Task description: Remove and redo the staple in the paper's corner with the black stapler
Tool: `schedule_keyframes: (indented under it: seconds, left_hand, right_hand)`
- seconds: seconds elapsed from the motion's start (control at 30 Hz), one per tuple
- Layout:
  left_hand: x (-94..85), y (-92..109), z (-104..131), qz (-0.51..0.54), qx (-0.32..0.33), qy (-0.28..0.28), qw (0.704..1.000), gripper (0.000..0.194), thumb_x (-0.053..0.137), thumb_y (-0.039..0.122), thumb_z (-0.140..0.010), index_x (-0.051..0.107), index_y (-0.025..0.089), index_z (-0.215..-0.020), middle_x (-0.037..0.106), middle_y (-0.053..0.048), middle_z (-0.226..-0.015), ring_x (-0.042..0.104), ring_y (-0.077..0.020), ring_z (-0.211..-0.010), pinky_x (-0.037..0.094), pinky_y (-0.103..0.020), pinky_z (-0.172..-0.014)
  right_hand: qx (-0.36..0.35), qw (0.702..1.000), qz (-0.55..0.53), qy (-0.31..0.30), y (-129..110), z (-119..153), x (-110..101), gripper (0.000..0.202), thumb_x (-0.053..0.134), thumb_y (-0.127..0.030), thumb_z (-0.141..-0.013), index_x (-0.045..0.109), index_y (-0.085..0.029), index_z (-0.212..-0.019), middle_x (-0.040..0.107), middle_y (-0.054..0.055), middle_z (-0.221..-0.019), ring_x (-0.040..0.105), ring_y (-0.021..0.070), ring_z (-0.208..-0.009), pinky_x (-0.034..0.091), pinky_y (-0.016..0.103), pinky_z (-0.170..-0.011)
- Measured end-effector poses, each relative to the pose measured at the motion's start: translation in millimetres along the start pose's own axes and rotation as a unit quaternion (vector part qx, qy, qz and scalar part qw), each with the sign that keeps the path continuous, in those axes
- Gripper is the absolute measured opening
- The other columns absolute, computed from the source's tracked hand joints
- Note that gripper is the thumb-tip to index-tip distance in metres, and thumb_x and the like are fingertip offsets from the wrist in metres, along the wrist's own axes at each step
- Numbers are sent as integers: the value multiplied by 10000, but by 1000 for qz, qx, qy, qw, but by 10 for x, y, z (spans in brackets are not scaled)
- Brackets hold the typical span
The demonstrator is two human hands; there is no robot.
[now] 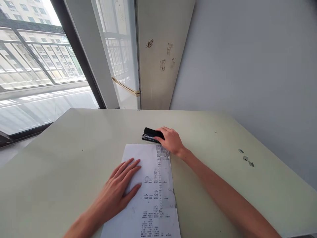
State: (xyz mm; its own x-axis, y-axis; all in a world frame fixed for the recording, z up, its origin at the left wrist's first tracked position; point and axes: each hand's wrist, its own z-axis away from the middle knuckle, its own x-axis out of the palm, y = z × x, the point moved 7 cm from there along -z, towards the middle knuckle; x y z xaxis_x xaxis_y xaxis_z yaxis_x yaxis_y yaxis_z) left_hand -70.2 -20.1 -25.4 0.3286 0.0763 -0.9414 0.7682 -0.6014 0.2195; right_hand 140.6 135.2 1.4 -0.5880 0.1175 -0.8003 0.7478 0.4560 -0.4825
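Observation:
A black stapler [149,135] lies near the far edge of the paper, its jaw end pointing left. My right hand [170,140] is closed around its right part, thumb on the near side. Printed white paper [148,198] stretches toward me on the table, and many staples [162,152] sit in rows at its far right corner. Flat on the left half of the sheet rests my left hand [121,185], fingers spread and holding nothing.
The pale table [208,185] fills the lower view. Several small grey staple strips [245,158] lie on its right side. Beyond the far edge stands a fridge [158,79], with a grey wall [235,59] at right and a window [37,56] at left.

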Motion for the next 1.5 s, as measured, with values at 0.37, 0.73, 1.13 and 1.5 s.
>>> schedule_keyframes:
  seconds: [0.37, 0.73, 1.13, 1.5]
  left_hand:
    - [-67, -351, -53, 16, -39, 4, 999, 588, 550, 507, -1039, 420, 322, -1582, 457, -32, -1648, 377, -319, -1550, 358, -582, -1251]
    - [20, -463, -331, 2, -44, -28, 999, 591, 535, 513, -1039, 410, 323, -1584, 436, -29, -1662, 346, -322, -1564, 352, -593, -1244]
    - [-23, -455, -353, 20, -43, -19, 999, 581, 587, 498, -1008, 448, 358, -1554, 512, -13, -1609, 390, -329, -1538, 392, -571, -1220]
    - [-141, -324, -361, 40, -55, 31, 997, 447, 525, 520, -1035, 565, 360, -1450, 648, -13, -1457, 571, -307, -1382, 477, -512, -1145]
  right_hand:
    - [98, 977, -170, 77, 672, 586, -788, 418, 670, -589, -924, 711, -242, -1153, 731, 107, -1177, 664, 281, -1006, 541, 365, -707]
    - [107, 979, -170, -13, 1025, 1081, -855, 350, 650, -576, -947, 714, -302, -1155, 668, 69, -1014, 534, 226, -797, 417, 320, -529]
    - [116, 966, -229, -33, 995, 1087, -821, 355, 581, -575, -986, 712, -287, -1146, 725, 61, -1126, 635, 237, -957, 534, 360, -809]
    - [180, 934, -307, 30, 1304, 1115, -690, 414, 442, -544, -1053, 678, -251, -1225, 747, 65, -1175, 681, 221, -1095, 523, 367, -949]
